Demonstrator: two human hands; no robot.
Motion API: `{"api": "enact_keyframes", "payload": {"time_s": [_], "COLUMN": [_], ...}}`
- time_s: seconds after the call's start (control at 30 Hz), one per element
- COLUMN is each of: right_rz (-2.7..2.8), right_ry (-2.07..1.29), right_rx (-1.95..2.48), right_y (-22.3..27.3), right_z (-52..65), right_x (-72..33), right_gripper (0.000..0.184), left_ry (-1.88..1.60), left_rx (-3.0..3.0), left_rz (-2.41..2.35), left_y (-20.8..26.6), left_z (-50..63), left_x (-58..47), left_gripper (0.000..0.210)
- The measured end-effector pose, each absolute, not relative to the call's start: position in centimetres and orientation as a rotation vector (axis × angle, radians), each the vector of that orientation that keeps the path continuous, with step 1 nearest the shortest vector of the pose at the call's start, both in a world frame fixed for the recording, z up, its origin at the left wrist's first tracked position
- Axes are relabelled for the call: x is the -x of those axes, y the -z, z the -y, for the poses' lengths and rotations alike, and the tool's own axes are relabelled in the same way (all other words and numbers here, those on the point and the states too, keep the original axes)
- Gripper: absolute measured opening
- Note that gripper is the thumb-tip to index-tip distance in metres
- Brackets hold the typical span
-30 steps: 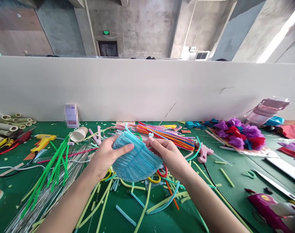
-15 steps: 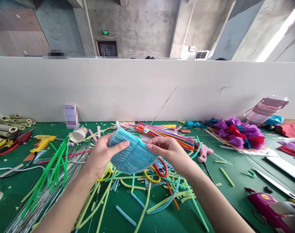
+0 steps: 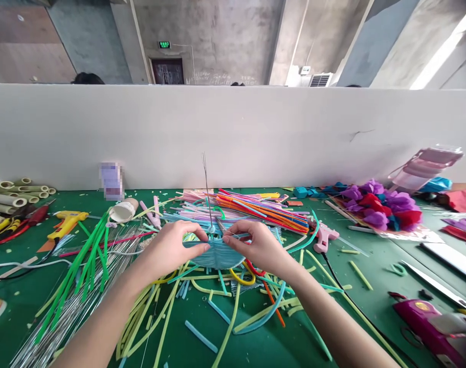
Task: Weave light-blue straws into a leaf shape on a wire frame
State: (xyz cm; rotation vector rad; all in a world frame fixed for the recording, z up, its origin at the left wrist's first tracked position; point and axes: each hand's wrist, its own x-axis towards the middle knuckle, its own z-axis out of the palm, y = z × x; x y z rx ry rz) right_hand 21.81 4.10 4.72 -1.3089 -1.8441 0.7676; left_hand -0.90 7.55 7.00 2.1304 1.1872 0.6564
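Note:
A fan-shaped piece of light-blue pipe cleaners (image 3: 217, 254) is held over the table, tipped so that I look along its near face. My left hand (image 3: 181, 250) grips its left side between thumb and fingers. On the right, my right hand (image 3: 253, 245) has thumb and fingertips pinched at its upper edge; a thin wire seems to lie at those fingertips, too fine to be certain. From the middle of the piece, thin metal wires (image 3: 207, 189) rise nearly upright. Below it lie loose yellow-green pipe cleaners (image 3: 236, 317).
A bundle of coloured pipe cleaners (image 3: 263, 212) lies behind my hands. Silver wires (image 3: 87, 296), green stems (image 3: 89, 266) and a yellow glue gun (image 3: 67, 225) are at left. Right are a pink glue gun (image 3: 325, 236), scissors (image 3: 436, 283) and purple-red flowers (image 3: 378, 204). A white partition (image 3: 240, 138) stands behind.
The blue piece has tilted from facing me to a flatter angle and moved slightly lower. Its wires swung from leaning right to nearly upright. Both hands turned with it.

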Motion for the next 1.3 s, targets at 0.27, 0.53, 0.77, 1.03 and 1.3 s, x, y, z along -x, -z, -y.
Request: {"api": "enact_keyframes", "payload": {"time_s": [0.27,0.53,0.77,1.03,1.3], "right_rz": [1.859,1.856,1.86,1.834,1.819], "right_ry": [-0.664,-0.621,-0.566,-0.636,-0.773], "right_rx": [1.37,1.381,1.415,1.434,1.382], "right_y": [-5.4,-5.7,-5.8,-5.9,-4.7], "right_z": [-3.6,-3.4,-3.0,-3.4,-4.1], "right_x": [-21.7,-21.2,-20.8,-20.8,-21.6], "right_gripper": [0.015,0.012,0.009,0.01,0.018], "left_ry": [-0.665,-0.704,-0.657,-0.678,-0.651], "left_rx": [-2.179,-2.149,-2.243,-2.188,-2.083], "left_rz": [-1.189,-1.208,-1.195,-1.232,-1.303], "left_y": [-6.7,-6.5,-6.9,-6.6,-5.9], "left_z": [-7.1,-7.0,-6.8,-7.2,-8.0], "left_x": [-0.6,-0.7,-0.7,-0.5,-0.4], "left_gripper": [0.011,0.015,0.011,0.012,0.029]}}
